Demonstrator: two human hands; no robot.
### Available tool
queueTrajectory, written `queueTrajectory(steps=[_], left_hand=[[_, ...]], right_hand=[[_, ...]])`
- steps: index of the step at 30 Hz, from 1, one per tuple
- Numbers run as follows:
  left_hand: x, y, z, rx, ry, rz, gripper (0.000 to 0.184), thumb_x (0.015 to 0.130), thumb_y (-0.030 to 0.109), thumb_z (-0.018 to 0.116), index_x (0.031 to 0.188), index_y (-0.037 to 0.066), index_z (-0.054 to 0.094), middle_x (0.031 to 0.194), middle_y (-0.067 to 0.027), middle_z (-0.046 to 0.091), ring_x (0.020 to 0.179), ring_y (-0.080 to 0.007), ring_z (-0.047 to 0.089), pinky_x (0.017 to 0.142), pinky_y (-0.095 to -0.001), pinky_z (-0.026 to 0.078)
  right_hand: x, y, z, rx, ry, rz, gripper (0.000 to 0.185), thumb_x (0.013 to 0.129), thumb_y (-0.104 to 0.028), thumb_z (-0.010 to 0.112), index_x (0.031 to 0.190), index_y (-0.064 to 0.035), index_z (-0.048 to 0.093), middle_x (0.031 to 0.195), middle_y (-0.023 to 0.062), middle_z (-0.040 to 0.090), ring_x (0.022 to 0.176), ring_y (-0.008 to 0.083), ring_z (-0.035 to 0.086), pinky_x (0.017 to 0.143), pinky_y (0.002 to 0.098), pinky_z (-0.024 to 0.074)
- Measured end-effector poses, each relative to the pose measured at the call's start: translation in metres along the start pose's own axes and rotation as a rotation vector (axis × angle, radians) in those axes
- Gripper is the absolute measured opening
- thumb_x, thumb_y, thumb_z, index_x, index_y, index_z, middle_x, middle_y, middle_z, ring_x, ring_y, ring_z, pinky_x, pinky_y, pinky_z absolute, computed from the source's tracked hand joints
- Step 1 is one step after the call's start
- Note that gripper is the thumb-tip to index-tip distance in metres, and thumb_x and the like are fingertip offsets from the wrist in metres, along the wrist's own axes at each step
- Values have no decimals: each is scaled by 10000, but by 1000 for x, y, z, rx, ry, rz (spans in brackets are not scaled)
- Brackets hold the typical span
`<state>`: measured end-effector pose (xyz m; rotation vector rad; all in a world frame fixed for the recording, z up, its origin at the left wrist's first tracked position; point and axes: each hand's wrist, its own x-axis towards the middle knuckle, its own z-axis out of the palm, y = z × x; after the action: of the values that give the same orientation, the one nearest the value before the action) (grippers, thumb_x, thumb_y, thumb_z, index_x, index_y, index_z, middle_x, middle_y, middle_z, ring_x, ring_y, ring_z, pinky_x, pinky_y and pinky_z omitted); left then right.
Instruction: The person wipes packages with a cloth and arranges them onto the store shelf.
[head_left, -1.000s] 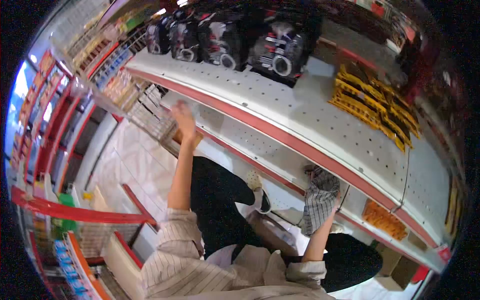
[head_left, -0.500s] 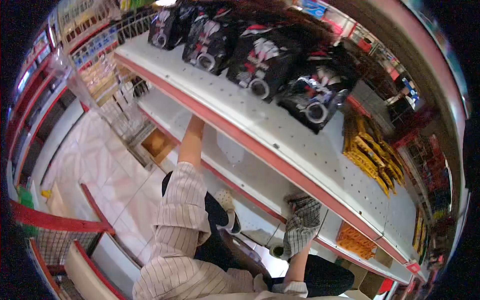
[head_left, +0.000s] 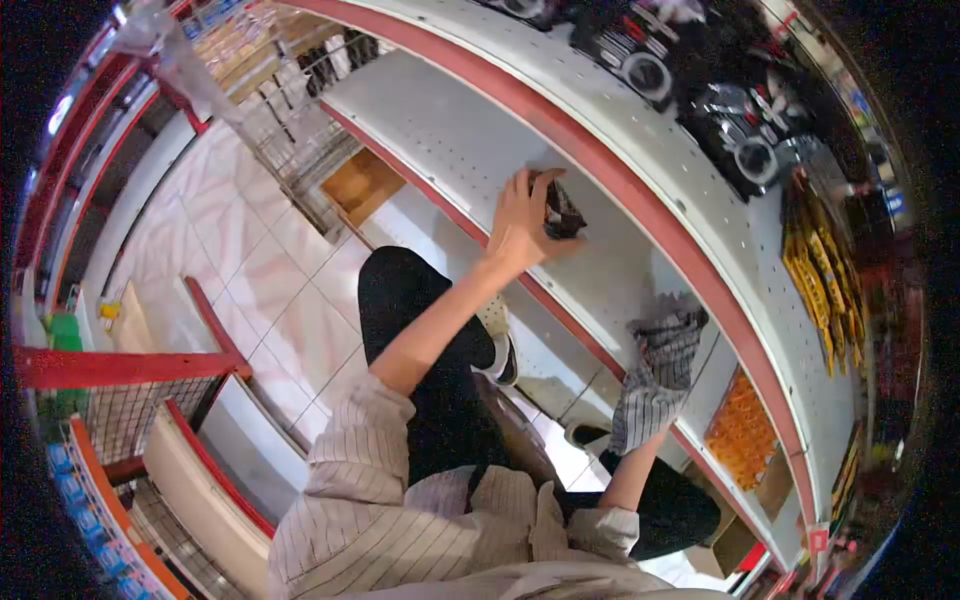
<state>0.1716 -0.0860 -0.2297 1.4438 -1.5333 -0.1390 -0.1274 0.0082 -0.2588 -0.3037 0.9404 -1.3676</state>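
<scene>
My left hand is over the lower white shelf, its fingers and thumb curled around a small dark packet with shiny black and reddish parts. A grey striped cloth wraps my right hand, hiding the fingers; only the wrist and forearm show below it. The cloth's upper end rests at the lower shelf, to the right of my left hand. An orange packet lies farther right on that shelf.
Above, the red-edged upper shelf holds black bags and yellow packets. A red-framed rack stands at left over the tiled floor. A cardboard box sits at lower right.
My left hand has come out from under the upper shelf, and a small dark packet now shows in it. The view has shifted down and left; the cloth stays on my right hand.
</scene>
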Motion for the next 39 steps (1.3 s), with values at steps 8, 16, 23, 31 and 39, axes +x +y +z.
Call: queueTrajectory(steps=[8, 16, 23, 31, 39], left_hand=[[-35, 36, 18, -70, -104, 44, 642, 504, 325, 750, 996, 38, 455, 996, -193, 426, 943, -359, 398, 769, -417, 369], [-40, 47, 48, -388, 1, -43, 357, 553, 204, 752, 755, -10, 550, 796, -107, 539, 756, -242, 500, 700, -337, 405], [-67, 131, 36, -756, 49, -577, 316, 711, 248, 655, 865, 12, 512, 764, -27, 539, 642, -82, 492, 558, -201, 410], [-69, 143, 41, 378, -521, -167, 326, 763, 181, 475, 1055, 36, 483, 1024, -142, 505, 978, -268, 438, 866, -363, 319], [-85, 192, 38, -141, -158, 8, 107, 711, 61, 562, 689, -44, 574, 594, -138, 565, 547, -224, 554, 555, -329, 414]], right_hand=[[14, -29, 32, -27, 59, -150, 602, 777, -433, 468, 1186, -6, 356, 1167, 139, 428, 1073, 237, 389, 892, 294, 291], [6, -37, 53, -305, 312, -138, 620, 773, -441, 478, 1194, -4, 348, 1173, 139, 423, 1085, 234, 381, 897, 286, 282], [-16, -18, 49, -789, 252, -521, 350, 814, -179, 409, 1104, 12, 450, 921, 156, 531, 807, 236, 497, 709, 369, 378], [-45, 12, 70, -1205, -156, -1213, 506, 654, -161, 515, 1127, 5, 441, 1137, 204, 422, 1062, 356, 386, 870, 430, 294], [-48, -26, 63, -703, 233, -754, 255, 727, -88, 486, 949, 37, 463, 856, 209, 498, 751, 346, 469, 688, 356, 383]])
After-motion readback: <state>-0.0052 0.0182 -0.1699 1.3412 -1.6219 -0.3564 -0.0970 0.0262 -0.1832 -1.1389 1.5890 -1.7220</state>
